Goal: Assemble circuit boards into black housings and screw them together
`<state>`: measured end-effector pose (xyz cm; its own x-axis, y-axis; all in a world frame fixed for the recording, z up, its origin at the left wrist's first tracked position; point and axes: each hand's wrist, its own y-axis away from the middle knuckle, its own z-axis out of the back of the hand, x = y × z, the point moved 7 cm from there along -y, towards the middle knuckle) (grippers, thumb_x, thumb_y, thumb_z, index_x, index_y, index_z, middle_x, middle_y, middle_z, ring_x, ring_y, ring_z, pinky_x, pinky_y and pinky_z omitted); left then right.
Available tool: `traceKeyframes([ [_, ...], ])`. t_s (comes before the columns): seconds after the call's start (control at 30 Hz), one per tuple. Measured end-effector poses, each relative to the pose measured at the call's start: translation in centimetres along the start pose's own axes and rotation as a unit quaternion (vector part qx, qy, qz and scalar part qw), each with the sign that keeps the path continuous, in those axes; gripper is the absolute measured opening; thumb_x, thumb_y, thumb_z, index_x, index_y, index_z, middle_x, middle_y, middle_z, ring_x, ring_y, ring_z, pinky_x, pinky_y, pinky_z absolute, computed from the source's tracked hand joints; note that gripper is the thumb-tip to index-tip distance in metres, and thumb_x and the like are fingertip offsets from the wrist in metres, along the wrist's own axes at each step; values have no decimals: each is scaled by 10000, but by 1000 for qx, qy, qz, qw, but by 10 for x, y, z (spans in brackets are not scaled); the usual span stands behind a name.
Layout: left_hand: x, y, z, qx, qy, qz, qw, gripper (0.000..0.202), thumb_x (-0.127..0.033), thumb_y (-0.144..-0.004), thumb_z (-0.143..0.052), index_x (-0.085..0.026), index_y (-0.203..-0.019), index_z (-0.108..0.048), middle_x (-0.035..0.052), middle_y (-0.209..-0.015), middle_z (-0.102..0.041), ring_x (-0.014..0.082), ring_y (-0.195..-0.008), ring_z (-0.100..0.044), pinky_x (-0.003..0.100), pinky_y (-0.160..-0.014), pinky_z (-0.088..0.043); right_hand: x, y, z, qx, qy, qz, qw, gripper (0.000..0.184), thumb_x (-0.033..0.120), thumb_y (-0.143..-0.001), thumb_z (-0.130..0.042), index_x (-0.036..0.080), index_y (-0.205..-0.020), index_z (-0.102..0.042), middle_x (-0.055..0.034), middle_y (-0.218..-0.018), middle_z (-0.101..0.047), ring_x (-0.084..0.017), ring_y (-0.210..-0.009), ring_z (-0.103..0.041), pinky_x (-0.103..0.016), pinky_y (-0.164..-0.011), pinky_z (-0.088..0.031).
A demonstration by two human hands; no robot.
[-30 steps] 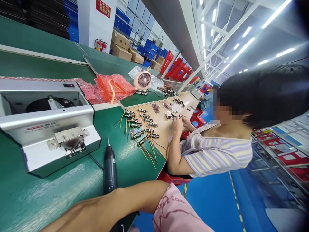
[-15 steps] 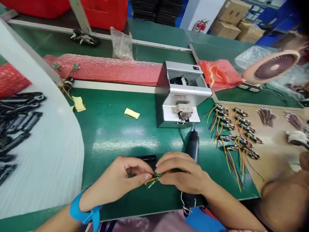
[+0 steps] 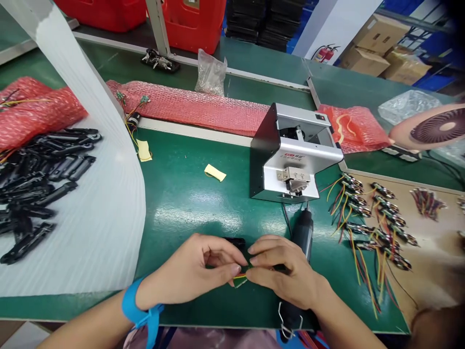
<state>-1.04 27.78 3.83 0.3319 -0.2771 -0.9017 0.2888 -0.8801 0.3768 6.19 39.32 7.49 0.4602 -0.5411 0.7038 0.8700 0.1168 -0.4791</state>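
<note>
Between my hands is a small green circuit board [image 3: 240,281] with red and yellow wires, mostly covered by fingers. My left hand [image 3: 203,264], with a blue band [image 3: 136,303] on its wrist, pinches the board and wires between thumb and forefinger. Opposite it, my right hand [image 3: 286,269] has its fingers closed at the board's other end; its exact grip is partly hidden. Just behind the fingertips a black plastic piece [image 3: 237,242] lies on the green table [image 3: 189,213]. A dark cylindrical tool [image 3: 303,232] lies partly under my right hand.
A grey machine [image 3: 296,160] stands behind my right hand. Several wired boards [image 3: 388,218] lie at right, near a pink fan [image 3: 432,128]. Black plastic parts [image 3: 47,179] cover white foam sheeting [image 3: 105,232] at left. A yellow paper piece [image 3: 215,172] lies mid-table.
The whole scene has shifted right in the view as the head turned left. Both hands stay at the board, which is more covered by the fingers than before.
</note>
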Motion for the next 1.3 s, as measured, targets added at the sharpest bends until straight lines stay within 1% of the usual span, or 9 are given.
traceKeyframes([
  [0.17,-6,6,1,-9,-37,-36,999,133,-234,-851,-566,-189,-925,-667,9,-740,-687,125,-683,-638,208,-649,-509,6,-3,4,-16,50,36,998,113,153,-816,-631,202,-912,-598,14,-787,-682,-107,-798,-669,-258,-846,-516],
  [0.27,-18,12,1,-17,-112,-97,989,162,-207,-868,-528,-202,-954,-665,16,-803,-689,133,-718,-641,217,-663,-513,14,-10,11,-54,93,56,993,58,152,-819,-628,210,-825,-631,21,-727,-668,-97,-733,-668,-248,-833,-515],
  [0.43,-44,25,-3,-77,-291,-256,919,302,-102,-828,-496,-223,-1072,-625,26,-868,-656,144,-749,-605,240,-652,-497,18,-14,18,-100,102,57,988,48,159,-818,-627,207,-814,-626,21,-679,-661,-103,-678,-665,-255,-811,-520],
  [0.6,-47,30,-8,-148,-353,-351,854,265,-73,-822,-563,-179,-1061,-604,27,-796,-622,127,-701,-576,230,-626,-486,11,-10,17,-120,100,27,987,74,145,-806,-627,193,-840,-582,15,-690,-648,-105,-621,-638,-268,-728,-526],
  [0.77,-40,27,-5,-192,-377,-360,831,177,-107,-841,-602,-171,-1006,-606,30,-821,-620,124,-715,-582,228,-642,-484,12,-4,7,-63,184,67,979,219,35,-818,-502,188,-914,-626,-23,-710,-587,-120,-694,-597,-240,-649,-491],
  [0.93,-36,26,0,-221,-387,-345,826,138,-131,-853,-602,-186,-979,-608,26,-820,-618,128,-713,-586,224,-628,-478,8,-3,4,-21,205,40,978,299,-8,-806,-425,171,-983,-587,-13,-710,-532,-101,-660,-550,-196,-588,-448],
  [1.07,-36,27,-2,-225,-428,-351,802,137,-135,-862,-588,-194,-985,-592,22,-827,-621,135,-717,-581,238,-638,-468,7,-3,3,-14,215,29,976,307,-7,-804,-419,174,-995,-578,-9,-717,-524,-99,-656,-543,-196,-588,-432],
  [1.2,-29,24,-3,-222,-487,-314,785,102,-138,-888,-537,-188,-972,-566,21,-844,-613,145,-745,-566,257,-658,-440,2,-4,-1,10,226,1,974,299,22,-826,-408,177,-1028,-566,-19,-745,-512,-106,-646,-505,-214,-555,-395],
  [1.3,-24,19,-2,-214,-485,-280,800,83,-154,-912,-471,-186,-939,-543,21,-828,-604,155,-744,-560,269,-649,-418,-4,-5,-4,45,197,-60,978,253,80,-858,-408,177,-1036,-559,-26,-768,-485,-114,-648,-479,-228,-518,-356],
])
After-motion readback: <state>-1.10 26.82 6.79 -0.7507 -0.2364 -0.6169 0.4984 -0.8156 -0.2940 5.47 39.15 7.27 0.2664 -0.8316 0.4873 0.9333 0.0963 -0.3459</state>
